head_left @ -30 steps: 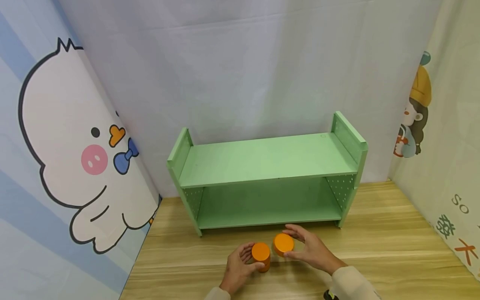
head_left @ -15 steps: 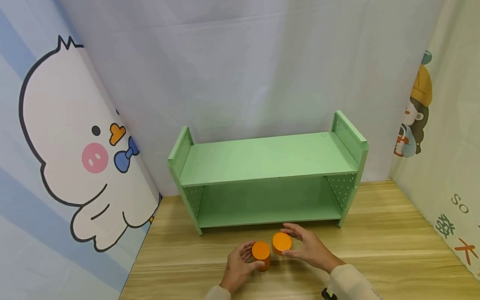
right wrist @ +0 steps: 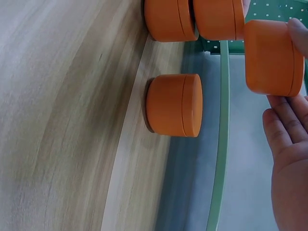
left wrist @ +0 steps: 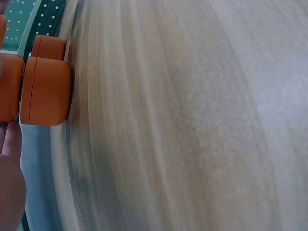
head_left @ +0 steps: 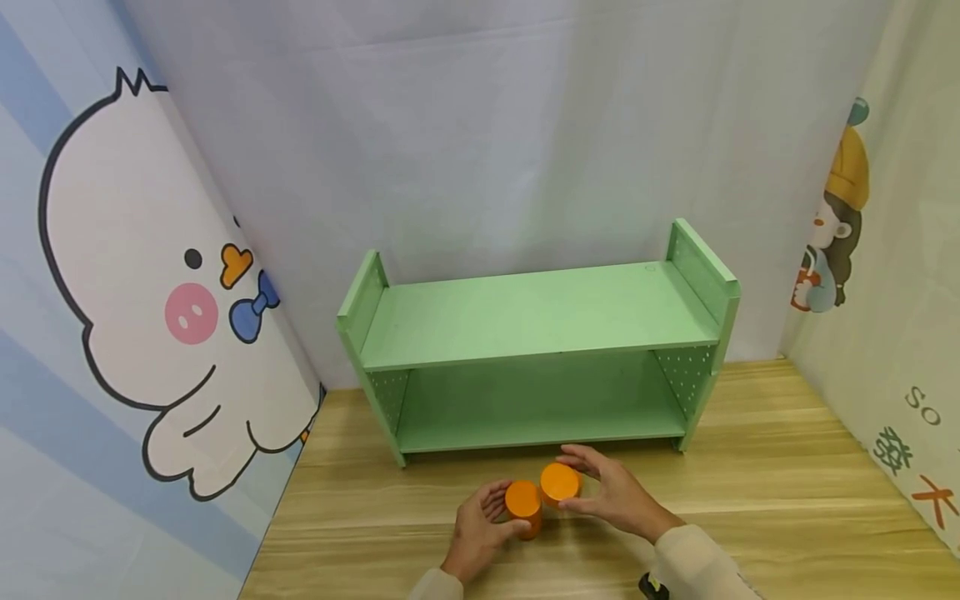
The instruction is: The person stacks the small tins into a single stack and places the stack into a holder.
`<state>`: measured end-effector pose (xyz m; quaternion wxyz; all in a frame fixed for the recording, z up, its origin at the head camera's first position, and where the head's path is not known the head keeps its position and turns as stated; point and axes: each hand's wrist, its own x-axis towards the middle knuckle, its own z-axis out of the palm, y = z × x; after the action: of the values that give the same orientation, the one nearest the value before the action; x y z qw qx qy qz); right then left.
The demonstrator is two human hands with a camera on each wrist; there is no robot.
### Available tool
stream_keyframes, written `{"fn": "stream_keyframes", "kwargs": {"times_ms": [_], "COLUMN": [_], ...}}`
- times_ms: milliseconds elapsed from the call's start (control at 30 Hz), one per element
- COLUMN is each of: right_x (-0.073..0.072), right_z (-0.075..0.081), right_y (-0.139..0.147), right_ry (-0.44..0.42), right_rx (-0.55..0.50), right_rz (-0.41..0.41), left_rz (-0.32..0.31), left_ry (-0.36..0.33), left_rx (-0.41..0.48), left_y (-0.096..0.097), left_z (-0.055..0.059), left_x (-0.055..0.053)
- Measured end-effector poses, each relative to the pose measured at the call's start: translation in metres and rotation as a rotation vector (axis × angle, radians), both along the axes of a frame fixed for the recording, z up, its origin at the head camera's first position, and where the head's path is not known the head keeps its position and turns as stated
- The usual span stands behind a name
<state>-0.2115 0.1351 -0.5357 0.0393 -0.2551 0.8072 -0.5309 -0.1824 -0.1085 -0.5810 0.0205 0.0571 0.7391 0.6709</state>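
Note:
My left hand (head_left: 480,527) holds the upper of two stacked orange jars (head_left: 522,497) on the table, thumb on the near side. In the left wrist view the lower jar (left wrist: 47,91) of that stack stands on the wood. My right hand (head_left: 617,498) pinches another orange jar (head_left: 561,482) between thumb and fingers, raised off the table and close to the stack's right side. The right wrist view shows this raised jar (right wrist: 269,57) higher than the stack. A further jar (right wrist: 173,105) stands alone on the table below it; the head view does not show that one.
A green two-tier shelf (head_left: 540,317) stands behind the hands on the wooden table (head_left: 360,517). Grey cloth (head_left: 480,167) hangs at the back, with printed cloths on both sides. A dark object (head_left: 653,587) lies by the right sleeve.
My right hand has moved slightly left with its jar, narrowing the gap to the stack. The left hand keeps its hold on the stack's upper jar. The head view has shifted a little.

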Motion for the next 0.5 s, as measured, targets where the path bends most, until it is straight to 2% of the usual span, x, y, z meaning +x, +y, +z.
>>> {"fn": "stream_keyframes", "kwargs": {"times_ms": [300,500], "right_x": [0.0001,0.0003], "right_z": [0.0033,0.0043], "right_y": [-0.0032,-0.0051], "right_ry": [-0.018,0.003], "right_rx": [-0.006,0.000], "right_rz": [0.018,0.025], "left_rz": [-0.001,-0.009], "left_ry": [0.008,0.013], "left_rx": [0.005,0.000], "left_y": [0.0005,-0.0003], "left_z": [0.0020,0.0008], "left_x": [0.0008,0.0008]}}
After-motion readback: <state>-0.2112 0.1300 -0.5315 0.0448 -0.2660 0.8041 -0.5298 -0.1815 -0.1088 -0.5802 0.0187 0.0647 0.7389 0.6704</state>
